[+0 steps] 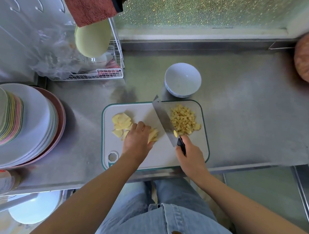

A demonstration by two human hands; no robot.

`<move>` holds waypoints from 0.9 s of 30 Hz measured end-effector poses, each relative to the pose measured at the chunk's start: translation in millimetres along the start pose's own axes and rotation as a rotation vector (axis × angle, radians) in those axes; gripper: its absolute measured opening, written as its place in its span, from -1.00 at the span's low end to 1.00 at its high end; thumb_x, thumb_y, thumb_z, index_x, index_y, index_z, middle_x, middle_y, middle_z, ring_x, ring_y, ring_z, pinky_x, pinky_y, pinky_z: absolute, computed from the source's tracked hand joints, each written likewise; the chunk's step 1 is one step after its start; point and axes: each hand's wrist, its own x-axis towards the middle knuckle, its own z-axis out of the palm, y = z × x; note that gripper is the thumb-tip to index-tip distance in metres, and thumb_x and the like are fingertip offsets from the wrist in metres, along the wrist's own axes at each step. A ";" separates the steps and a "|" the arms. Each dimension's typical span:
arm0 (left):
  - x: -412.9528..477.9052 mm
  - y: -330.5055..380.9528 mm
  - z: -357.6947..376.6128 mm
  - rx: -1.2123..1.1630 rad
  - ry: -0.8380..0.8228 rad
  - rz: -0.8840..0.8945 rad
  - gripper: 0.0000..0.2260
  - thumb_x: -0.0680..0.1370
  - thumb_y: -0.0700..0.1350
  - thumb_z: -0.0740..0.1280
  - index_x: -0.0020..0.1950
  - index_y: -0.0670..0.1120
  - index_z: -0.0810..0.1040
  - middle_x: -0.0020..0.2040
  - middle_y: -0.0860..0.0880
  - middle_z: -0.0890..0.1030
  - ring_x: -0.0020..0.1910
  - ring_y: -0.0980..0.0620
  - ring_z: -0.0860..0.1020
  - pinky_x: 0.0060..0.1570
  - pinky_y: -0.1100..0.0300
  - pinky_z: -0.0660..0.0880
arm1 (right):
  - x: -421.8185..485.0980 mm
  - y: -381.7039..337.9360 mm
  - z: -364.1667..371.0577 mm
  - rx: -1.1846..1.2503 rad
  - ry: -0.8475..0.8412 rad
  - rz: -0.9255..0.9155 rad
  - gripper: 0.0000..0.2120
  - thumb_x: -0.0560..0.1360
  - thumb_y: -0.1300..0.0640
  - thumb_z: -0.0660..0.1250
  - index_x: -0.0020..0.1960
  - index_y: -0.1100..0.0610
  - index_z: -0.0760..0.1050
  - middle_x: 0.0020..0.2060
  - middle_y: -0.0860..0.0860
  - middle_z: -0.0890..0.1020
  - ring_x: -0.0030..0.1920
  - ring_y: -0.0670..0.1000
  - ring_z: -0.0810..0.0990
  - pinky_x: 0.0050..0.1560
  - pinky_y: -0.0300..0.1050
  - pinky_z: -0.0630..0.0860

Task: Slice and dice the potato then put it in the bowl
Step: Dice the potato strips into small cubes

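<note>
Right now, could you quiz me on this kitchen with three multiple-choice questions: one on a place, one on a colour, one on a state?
1. Where does the bowl stand?
A. Just beyond the far edge of the cutting board
B. On the stacked plates
C. Inside the wire rack

2. What colour is the handle of the knife?
A. Red
B. White
C. Black

3. What is the left hand doing?
A. Lifting the bowl
B. Holding down potato slices with curled fingers
C. Hanging idle off the table

Answers:
1 A: the bowl sits on the counter just past the board.
2 C: black shows between the blade and the right hand that grips it.
3 B: its fingers curl over the slices on the board.
</note>
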 end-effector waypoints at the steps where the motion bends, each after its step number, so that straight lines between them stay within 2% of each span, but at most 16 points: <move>1: -1.7 -1.4 -0.9 -0.019 -0.002 0.003 -0.55 0.55 0.08 0.33 0.38 -0.06 0.38 0.27 -0.06 0.39 0.26 -0.06 0.35 0.15 0.11 0.44 | 1.0 0.4 0.0 0.000 0.021 0.005 -0.91 0.59 0.16 0.15 0.01 -0.01 0.29 -0.45 -0.05 0.42 -0.45 -0.06 0.39 -0.43 -0.19 0.24; 5: -9.4 -5.7 -3.3 -0.091 0.085 0.011 -0.58 0.51 0.08 0.38 0.30 -0.07 0.48 0.20 -0.06 0.47 0.18 -0.08 0.42 0.07 0.07 0.47 | -0.8 0.6 0.6 -0.003 -0.004 -0.031 -0.93 0.58 0.17 0.16 0.00 0.01 0.31 -0.45 -0.05 0.41 -0.47 -0.08 0.37 -0.46 -0.24 0.21; 10: -7.2 -5.7 -0.3 -0.079 0.161 0.039 -0.83 0.44 -0.14 0.48 0.00 -0.10 0.64 0.00 -0.09 0.55 -0.01 -0.13 0.52 -0.16 0.04 0.53 | -0.1 -0.7 3.7 0.008 -0.010 -0.030 -0.92 0.58 0.18 0.16 -0.07 0.04 0.30 -0.47 -0.04 0.39 -0.49 -0.07 0.33 -0.45 -0.21 0.20; 13: -7.2 -5.3 -0.3 -0.092 0.164 0.028 -0.86 0.41 -0.17 0.50 -0.05 -0.08 0.65 -0.04 -0.06 0.57 -0.04 -0.10 0.52 -0.20 0.06 0.54 | -0.9 -0.4 3.5 -0.028 -0.038 -0.036 -0.99 0.58 0.15 0.17 -0.02 0.08 0.33 -0.45 -0.02 0.41 -0.46 -0.06 0.37 -0.43 -0.19 0.24; 16: -10.7 -7.1 1.0 -0.084 0.186 0.057 -0.82 0.34 -0.22 0.55 -0.11 -0.08 0.65 -0.10 -0.05 0.59 -0.12 -0.09 0.54 -0.27 0.08 0.55 | 0.1 -1.2 3.0 -0.100 -0.053 -0.030 -0.91 0.56 0.10 0.18 -0.06 0.09 0.30 -0.43 -0.02 0.42 -0.43 -0.01 0.40 -0.40 -0.10 0.28; 19: -12.9 -8.8 2.1 -0.082 0.170 0.042 -0.82 0.41 -0.13 0.50 -0.02 -0.07 0.64 -0.01 -0.05 0.58 -0.02 -0.09 0.53 -0.15 0.06 0.54 | 6.4 -7.7 3.8 -0.153 -0.045 -0.017 -0.81 0.57 0.05 0.21 -0.11 0.11 0.24 -0.44 -0.06 0.36 -0.42 -0.01 0.37 -0.39 -0.08 0.27; 24: -9.9 -5.2 6.1 -0.099 0.136 -0.009 -0.48 0.42 0.07 0.48 0.31 -0.07 0.48 0.23 -0.08 0.50 0.19 -0.13 0.45 0.10 0.00 0.47 | 10.3 -19.5 2.3 -0.175 0.006 -0.065 -0.87 0.59 0.10 0.16 -0.09 0.12 0.26 -0.45 -0.05 0.36 -0.40 0.07 0.41 -0.37 -0.04 0.29; 27: -6.4 -2.3 8.8 -0.077 0.127 -0.013 -0.61 0.49 0.02 0.42 0.26 -0.10 0.53 0.17 -0.08 0.53 0.16 -0.12 0.45 0.10 0.04 0.45 | 5.9 -21.3 0.9 -0.230 -0.035 -0.083 -0.90 0.60 0.10 0.14 -0.01 0.12 0.28 -0.45 -0.05 0.37 -0.41 0.06 0.41 -0.37 -0.04 0.30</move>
